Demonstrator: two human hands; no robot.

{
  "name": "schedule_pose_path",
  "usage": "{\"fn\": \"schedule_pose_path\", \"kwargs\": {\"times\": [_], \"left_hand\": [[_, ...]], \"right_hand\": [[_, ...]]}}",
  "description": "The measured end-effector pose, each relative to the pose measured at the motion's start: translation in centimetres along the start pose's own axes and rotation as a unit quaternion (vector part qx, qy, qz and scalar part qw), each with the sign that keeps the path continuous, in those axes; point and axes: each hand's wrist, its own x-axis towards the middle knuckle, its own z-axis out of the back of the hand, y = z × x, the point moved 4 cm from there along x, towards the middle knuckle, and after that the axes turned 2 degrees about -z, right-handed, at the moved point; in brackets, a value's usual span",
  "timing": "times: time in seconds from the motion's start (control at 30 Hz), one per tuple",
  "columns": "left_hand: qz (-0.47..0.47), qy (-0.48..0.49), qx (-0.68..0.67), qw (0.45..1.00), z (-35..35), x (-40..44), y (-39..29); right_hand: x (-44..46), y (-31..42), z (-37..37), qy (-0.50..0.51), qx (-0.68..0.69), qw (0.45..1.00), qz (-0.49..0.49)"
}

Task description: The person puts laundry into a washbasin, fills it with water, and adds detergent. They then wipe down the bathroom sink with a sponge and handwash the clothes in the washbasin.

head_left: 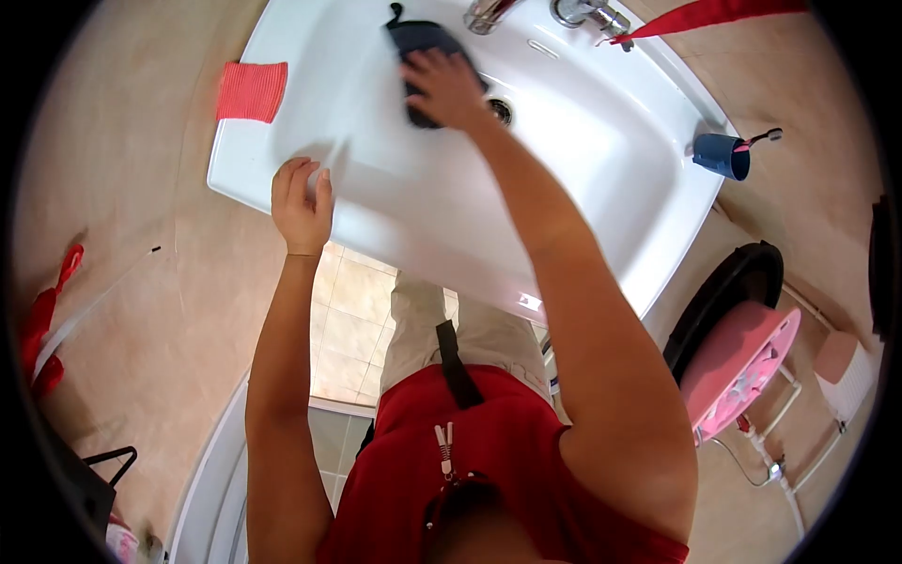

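the dark cloth (427, 38) lies inside the white sink (240, 169), towards its back edge and left of the middle, directly under the right hand (446, 89). that hand is palm down with the fingers spread and laid flat over the cloth rather than curled round it; cloth shows past the fingertips on both the back and front sides. its long axis seems to run from back to front, with the loop (395, 11) at the back-left end, though blur leaves the outline uncertain. the fingers point left, across that axis. the drain (501, 112) sits just right of the cloth, near the right wrist.

the left hand (303, 202) is farther off, at the front edge by the front-left corner, half curled with nothing visible in it; whether it touches the rim i cannot tell. from there, the cloth lies back and to the right.
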Motion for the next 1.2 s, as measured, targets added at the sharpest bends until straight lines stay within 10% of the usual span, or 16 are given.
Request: {"fn": "schedule_pose_path", "kwargs": {"times": [0.37, 0.87, 1.0, 1.2], "left_hand": [[0.020, -0.009, 0.004, 1.000, 0.1, -0.1, 0.1], [-0.015, -0.019, 0.001, 1.000, 0.4, 0.0, 0.1], [-0.010, -0.012, 0.002, 1.000, 0.3, -0.1, 0.3], [-0.009, -0.017, 0.007, 1.000, 0.1, -0.2, 0.3]], "right_hand": [[-24.1, -7.0, 4.6, 0.164, 0.073, 0.977, -0.117], [-1.5, 13.3, -3.1, 0.117, 0.377, 0.919, 0.004], [-2.3, 14.7, -0.3, 0.189, 0.621, 0.761, -0.015], [-14.6, 8.7, 8.6, 0.254, 0.562, 0.786, -0.049]]}}
